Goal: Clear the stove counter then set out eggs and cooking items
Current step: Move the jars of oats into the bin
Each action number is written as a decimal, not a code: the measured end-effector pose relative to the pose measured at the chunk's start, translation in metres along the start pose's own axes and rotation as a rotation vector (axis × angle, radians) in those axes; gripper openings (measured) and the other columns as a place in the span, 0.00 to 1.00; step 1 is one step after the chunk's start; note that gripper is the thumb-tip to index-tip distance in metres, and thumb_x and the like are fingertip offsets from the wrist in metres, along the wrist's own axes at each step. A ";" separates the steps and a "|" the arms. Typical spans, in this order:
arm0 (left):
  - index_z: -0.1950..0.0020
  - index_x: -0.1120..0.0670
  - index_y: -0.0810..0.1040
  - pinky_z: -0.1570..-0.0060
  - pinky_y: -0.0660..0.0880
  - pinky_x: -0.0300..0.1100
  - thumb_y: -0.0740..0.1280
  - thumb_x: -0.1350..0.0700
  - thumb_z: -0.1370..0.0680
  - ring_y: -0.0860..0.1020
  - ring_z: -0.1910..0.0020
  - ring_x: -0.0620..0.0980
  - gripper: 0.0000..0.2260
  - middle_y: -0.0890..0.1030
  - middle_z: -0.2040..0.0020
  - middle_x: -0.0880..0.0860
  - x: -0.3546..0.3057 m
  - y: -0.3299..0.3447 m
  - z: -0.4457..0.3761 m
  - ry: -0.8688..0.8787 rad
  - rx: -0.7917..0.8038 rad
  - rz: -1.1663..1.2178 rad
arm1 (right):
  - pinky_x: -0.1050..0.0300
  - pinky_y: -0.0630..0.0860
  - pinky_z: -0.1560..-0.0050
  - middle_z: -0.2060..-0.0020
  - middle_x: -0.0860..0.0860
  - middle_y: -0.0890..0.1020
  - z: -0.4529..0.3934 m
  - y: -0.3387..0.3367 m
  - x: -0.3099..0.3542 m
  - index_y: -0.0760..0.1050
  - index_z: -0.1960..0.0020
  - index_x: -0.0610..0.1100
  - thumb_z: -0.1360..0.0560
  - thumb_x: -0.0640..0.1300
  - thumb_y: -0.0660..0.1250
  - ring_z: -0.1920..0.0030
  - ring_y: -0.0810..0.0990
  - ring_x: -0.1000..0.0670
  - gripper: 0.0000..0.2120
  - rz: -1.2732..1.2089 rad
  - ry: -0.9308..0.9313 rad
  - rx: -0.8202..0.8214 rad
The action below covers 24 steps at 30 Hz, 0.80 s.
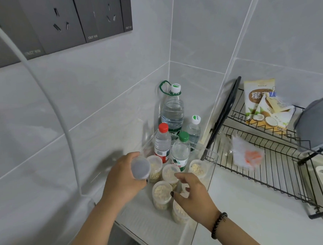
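A clear plastic bin (212,155) stands in the tiled corner of the counter. In it are several water bottles, among them a large one (172,111), a red-capped one (162,142) and a green-capped one (181,151), plus several small lidded tubs of pale grains (161,194). My left hand (122,178) grips a small grey-lidded jar (141,168) above the bin's left side. My right hand (191,192) hovers over the tubs with fingers loosely spread, the fingertips at the lid of one tub (169,174); it holds nothing.
A black wire dish rack (268,155) stands to the right, holding a coconut snack bag (260,104), a crumpled plastic wrapper (247,154) and a grey item (312,124). A white cable (52,100) hangs down the left wall below grey wall sockets (62,25).
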<state>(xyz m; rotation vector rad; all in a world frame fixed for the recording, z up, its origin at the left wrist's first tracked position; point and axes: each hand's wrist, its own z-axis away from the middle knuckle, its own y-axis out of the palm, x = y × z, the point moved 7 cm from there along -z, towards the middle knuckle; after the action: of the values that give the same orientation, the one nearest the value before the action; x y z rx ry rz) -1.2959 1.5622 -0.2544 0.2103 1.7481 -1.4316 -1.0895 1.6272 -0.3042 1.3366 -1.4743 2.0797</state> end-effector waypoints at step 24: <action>0.32 0.47 0.71 0.46 0.72 0.39 0.73 0.60 0.32 0.76 0.39 0.50 0.29 0.74 0.35 0.48 0.037 0.070 -0.014 0.020 0.255 -0.314 | 0.53 0.70 0.41 0.40 0.48 0.73 0.003 0.016 -0.003 0.67 0.32 0.48 0.31 0.51 0.72 0.41 0.72 0.45 0.30 0.840 -0.039 0.312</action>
<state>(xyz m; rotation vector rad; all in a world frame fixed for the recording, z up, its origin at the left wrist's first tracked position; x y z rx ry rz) -1.2842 1.5844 -0.3309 0.0858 1.6630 -1.8877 -1.0967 1.6188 -0.3160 0.9133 -2.0321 2.8913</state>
